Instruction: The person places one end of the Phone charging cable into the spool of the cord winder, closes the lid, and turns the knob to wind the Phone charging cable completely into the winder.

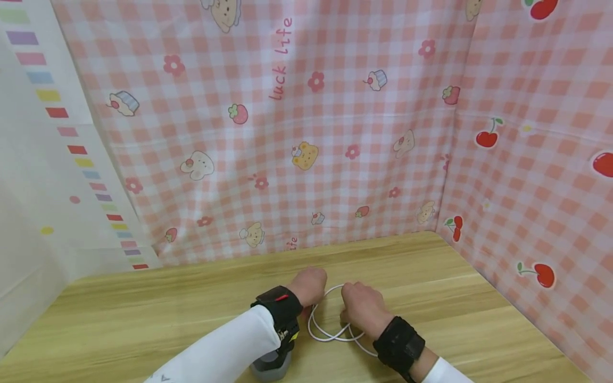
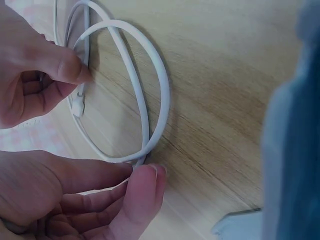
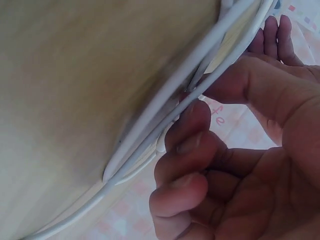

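Observation:
A thin white cable lies in loose loops over the table between both hands. My left hand is at the left side of the loops. In the left wrist view its thumb and forefinger pinch the cable where strands cross. My right hand is at the right side, and in the right wrist view its thumb and curled fingers pinch strands of the cable. A small white knob-like piece on the cable shows beside the right hand in the left wrist view.
Under the left forearm stands a grey and black object, partly hidden, its kind unclear. The wood-grain table meets a pink checked cloth at the back and another at the right. White cloth hangs on the left.

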{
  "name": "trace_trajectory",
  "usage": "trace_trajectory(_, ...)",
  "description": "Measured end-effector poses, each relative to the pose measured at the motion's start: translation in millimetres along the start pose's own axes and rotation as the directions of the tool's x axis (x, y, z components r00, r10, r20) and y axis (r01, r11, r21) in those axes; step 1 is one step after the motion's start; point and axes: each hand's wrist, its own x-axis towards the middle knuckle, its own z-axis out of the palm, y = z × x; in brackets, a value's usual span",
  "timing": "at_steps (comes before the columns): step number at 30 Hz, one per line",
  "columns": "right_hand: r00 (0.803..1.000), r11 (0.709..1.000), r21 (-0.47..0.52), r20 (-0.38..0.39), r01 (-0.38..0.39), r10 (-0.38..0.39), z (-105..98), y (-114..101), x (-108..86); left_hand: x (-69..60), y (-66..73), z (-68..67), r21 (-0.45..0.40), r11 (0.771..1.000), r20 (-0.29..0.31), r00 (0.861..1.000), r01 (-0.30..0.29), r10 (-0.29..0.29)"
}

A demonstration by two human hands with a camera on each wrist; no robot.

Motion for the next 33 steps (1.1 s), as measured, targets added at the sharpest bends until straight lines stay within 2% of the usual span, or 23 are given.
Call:
trace_trajectory(4, 0.999, 0.999, 0.010, 0.016, -0.039, 0.039, 0, -2, 0.0, 0.5, 3.1, 3.0, 0.051, 0.999, -0.033, 0.999, -0.015, 0.017)
trace_trajectory(8, 0.998, 0.997, 0.040, 0.018, -0.059, 0.059, -1, -2, -1.5, -0.8, 4.2, 5.3, 0.044, 0.999, -0.045, 0.999, -0.013, 0.015)
trace_trajectory(11, 0.999, 0.996, 0.071, 0.014, -0.053, 0.052, -3, -1, -4.2, -2.5, 3.3, 3.6, 0.007, 1.000, -0.045, 0.999, -0.027, 0.028)
trace_trajectory(14, 0.998, 0.992, 0.111, 0.021, -0.054, 0.052, -7, 2, -6.4, -5.4, 0.1, -2.7, -0.117, 0.992, -0.031, 0.999, -0.046, 0.042)
trace_trajectory(16, 0.998, 0.989, 0.131, 0.023, -0.063, 0.060, -12, 4, -7.1, -7.9, -2.8, -9.7, -0.223, 0.973, -0.025, 0.998, -0.056, 0.051)
trace_trajectory(18, 0.997, 0.985, 0.157, 0.018, -0.071, 0.069, -17, 7, -7.2, -11.4, -5.5, -18.5, -0.336, 0.940, -0.019, 0.999, -0.053, 0.049)
trace_trajectory(20, 0.998, 0.979, 0.195, -0.006, -0.067, 0.070, -24, 11, -7.8, -14.3, -7.1, -27.9, -0.404, 0.912, -0.041, 0.998, -0.064, 0.052)
trace_trajectory(24, 0.997, 0.958, 0.284, -0.055, -0.037, 0.055, -39, 17, -9.4, -22.8, -9.9, -44.6, -0.470, 0.878, -0.093, 0.994, -0.088, 0.051)
trace_trajectory(27, 0.993, 0.944, 0.330, -0.107, -0.009, 0.047, -50, 21, -11.4, -31.4, -11.3, -55.8, -0.487, 0.869, -0.137, 0.990, -0.093, 0.030)
trace_trajectory(29, 0.989, 0.929, 0.369, -0.141, 0.002, 0.053, -56, 23, -12.6, -38.8, -13.2, -62.7, -0.513, 0.851, -0.182, 0.983, -0.111, 0.018)
trace_trajectory(31, 0.984, 0.906, 0.423, -0.163, 0.006, 0.070, -64, 25, -15.3, -46.7, -15.8, -69.2, -0.515, 0.849, -0.228, 0.974, -0.116, -0.005)
trace_trajectory(33, 0.976, 0.880, 0.475, -0.197, 0.016, 0.089, -70, 27, -18.6, -55.5, -20.0, -74.2, -0.541, 0.833, -0.261, 0.965, -0.119, -0.031)
